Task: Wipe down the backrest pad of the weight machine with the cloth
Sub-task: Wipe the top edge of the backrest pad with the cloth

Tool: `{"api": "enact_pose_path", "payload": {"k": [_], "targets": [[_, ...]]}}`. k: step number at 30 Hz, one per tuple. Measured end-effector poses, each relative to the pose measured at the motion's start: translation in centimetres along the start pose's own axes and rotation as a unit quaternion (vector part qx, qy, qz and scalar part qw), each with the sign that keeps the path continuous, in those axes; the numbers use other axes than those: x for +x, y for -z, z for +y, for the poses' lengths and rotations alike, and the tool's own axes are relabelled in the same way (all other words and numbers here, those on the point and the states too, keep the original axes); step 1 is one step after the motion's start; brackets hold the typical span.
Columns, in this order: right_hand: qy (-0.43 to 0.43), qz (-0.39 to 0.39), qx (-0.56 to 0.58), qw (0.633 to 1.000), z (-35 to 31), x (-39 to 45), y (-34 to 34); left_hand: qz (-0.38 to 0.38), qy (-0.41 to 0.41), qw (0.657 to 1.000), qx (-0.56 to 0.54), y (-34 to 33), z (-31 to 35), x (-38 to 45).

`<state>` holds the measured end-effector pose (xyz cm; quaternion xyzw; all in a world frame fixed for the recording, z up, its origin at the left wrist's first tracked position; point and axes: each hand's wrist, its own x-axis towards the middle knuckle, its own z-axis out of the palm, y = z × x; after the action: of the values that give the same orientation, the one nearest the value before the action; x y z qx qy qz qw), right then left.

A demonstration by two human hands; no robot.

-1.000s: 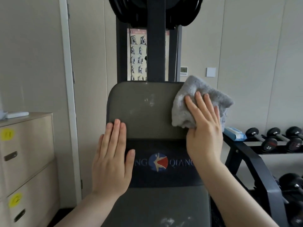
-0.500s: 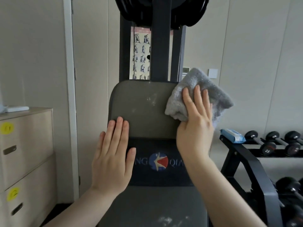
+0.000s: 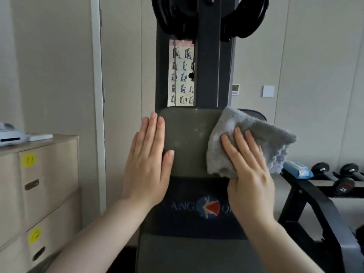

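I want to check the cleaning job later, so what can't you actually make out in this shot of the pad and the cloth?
Head view only:
- Backrest pad: right part hidden by the grey cloth and right hand; left edge behind the left hand.
- Logo lettering: both ends covered by the hands.
- Exercise chart: figures too small, partly behind the frame.
- Weight plates: cut off by the top edge.

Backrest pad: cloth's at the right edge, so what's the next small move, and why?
Probably sweep the cloth leftward across the backrest pad under the right hand. Pale specks show on the grey middle, which the cloth does not cover. The left hand lies flat at the left edge and could steady it.
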<state>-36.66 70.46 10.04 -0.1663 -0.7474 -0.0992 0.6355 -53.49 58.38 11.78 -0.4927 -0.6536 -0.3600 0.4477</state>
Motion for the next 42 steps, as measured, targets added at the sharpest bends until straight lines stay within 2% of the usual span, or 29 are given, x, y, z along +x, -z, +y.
{"api": "enact_pose_path", "payload": {"k": [3, 6, 8, 11, 13, 15, 18, 21, 24, 26, 28, 33, 35, 39, 42], "targets": [[0.038, -0.017, -0.021, 0.999, 1.9, -1.3, 1.3, 0.01, -0.019, 0.999, -0.026, 0.0, -0.2, 1.3], [-0.065, 0.033, 0.024, 0.997, 1.4, 2.6, 1.4, 0.016, -0.015, 0.998, -0.057, -0.4, -0.4, 1.0], [-0.094, 0.058, 0.04, 0.993, -0.6, 5.2, 0.5, 0.022, -0.008, 0.997, -0.067, -0.5, -0.3, 0.9], [-0.007, 0.013, 0.042, 0.999, -2.6, 4.7, -1.0, 0.025, -0.01, 0.997, -0.073, -0.5, -0.4, 0.9], [0.064, -0.032, 0.024, 0.997, -2.0, 2.3, -1.1, 0.027, -0.014, 0.997, -0.074, -0.5, -0.5, 0.8], [0.098, -0.044, 0.008, 0.994, -0.6, 0.9, -0.2, 0.034, -0.017, 0.997, -0.073, -0.6, -0.5, 0.7], [0.039, -0.017, 0.045, 0.998, -0.2, 2.9, 0.3, 0.038, -0.01, 0.997, -0.067, -0.7, -0.5, 0.6], [-0.039, 0.029, 0.064, 0.997, -2.9, 5.9, -1.3, 0.035, -0.003, 0.998, -0.059, -0.7, -0.5, 0.6], [0.02, -0.004, 0.041, 0.999, -3.8, 5.3, -2.3, 0.031, 0.0, 0.998, -0.053, -0.7, -0.5, 0.7], [0.097, -0.041, 0.011, 0.994, -2.3, 3.5, -1.5, 0.027, 0.002, 0.998, -0.056, -0.8, -0.4, 0.1], [0.131, -0.051, -0.005, 0.99, -0.9, 3.2, -0.3, 0.026, 0.002, 0.997, -0.069, -1.0, -0.4, -0.9], [0.036, -0.025, 0.007, 0.999, -4.3, 5.9, -1.7, 0.03, 0.009, 0.996, -0.086, -1.4, -0.5, -2.2], [0.059, -0.039, -0.007, 0.997, -5.4, 5.4, -2.5, 0.026, 0.01, 0.995, -0.096, -1.3, -0.5, -2.0], [0.146, -0.079, -0.01, 0.986, -3.4, 3.0, -1.3, 0.023, 0.004, 0.994, -0.105, -1.2, -0.5, -2.1], [0.116, -0.059, -0.01, 0.991, -2.9, 3.7, -0.8, 0.029, 0.007, 0.995, -0.093, -1.3, -0.5, -2.0]]}}
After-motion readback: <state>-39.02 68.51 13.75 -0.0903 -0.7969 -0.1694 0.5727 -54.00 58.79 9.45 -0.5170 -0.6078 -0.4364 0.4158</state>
